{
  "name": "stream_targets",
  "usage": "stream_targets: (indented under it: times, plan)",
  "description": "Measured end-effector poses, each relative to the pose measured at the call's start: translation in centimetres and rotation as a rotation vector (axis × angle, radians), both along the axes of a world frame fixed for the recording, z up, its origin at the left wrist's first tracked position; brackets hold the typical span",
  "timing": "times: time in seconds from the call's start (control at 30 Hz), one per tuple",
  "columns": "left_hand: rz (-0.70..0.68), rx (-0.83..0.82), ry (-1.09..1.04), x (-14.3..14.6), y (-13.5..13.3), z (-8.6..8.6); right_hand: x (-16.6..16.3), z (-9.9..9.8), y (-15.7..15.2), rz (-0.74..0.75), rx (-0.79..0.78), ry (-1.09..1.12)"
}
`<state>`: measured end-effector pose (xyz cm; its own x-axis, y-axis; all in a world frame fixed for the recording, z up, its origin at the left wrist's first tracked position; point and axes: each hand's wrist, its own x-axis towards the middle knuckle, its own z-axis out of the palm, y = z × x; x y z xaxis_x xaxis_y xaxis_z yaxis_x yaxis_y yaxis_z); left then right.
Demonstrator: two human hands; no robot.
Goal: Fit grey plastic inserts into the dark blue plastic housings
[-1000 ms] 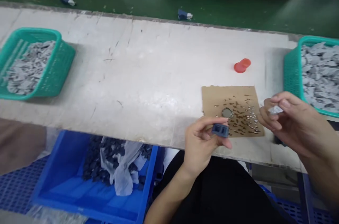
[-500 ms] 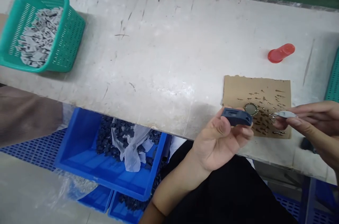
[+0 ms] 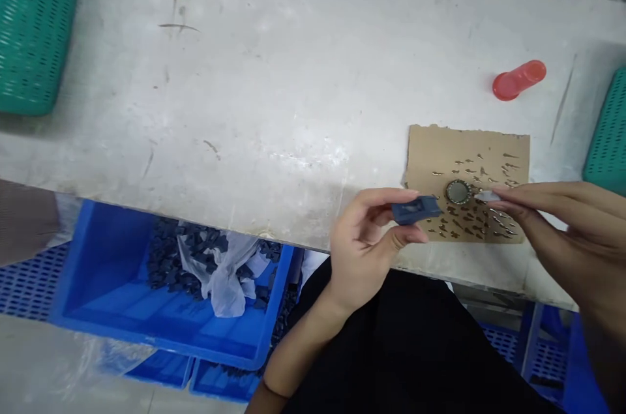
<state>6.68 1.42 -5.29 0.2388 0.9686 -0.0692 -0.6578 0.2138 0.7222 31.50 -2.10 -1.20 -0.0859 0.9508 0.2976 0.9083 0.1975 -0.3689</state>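
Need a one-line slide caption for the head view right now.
Left hand holds a dark blue plastic part; right hand pinches a small grey piece over pin-strewn cardboard.

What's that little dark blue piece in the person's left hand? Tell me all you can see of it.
The dark blue piece is a small blocky part, plastic by its look, with a recess in its upper face. It lies roughly level, pinched between thumb and fingers of the left hand, above the table's near edge, beside the cardboard sheet. Finer detail is blurred.
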Motion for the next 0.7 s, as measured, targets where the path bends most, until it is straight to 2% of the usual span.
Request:
stream_targets:
  times: [0.1, 0.27, 0.37, 0.7]
  plan:
    - [0.099, 0.066, 0.114, -0.43, 0.17, -0.23, -0.34, -0.1, 0.23, 0.112, 0.048, -0.116]
    - [0.159, 0.078, 0.198, -0.41, 0.2, -0.18, -0.02, -0.51, -0.11, 0.06, -0.046, -0.085]
    - [0.181, 0.091, 0.245, -0.33, 0.08, -0.12, -0.43, -0.31, -0.16, 0.08, -0.096, -0.064]
    - [0.116, -0.002, 0.231, 0.03, -0.1, 0.56, -0.27, -0.7, -0.04, 0.135, -0.061, -0.138]
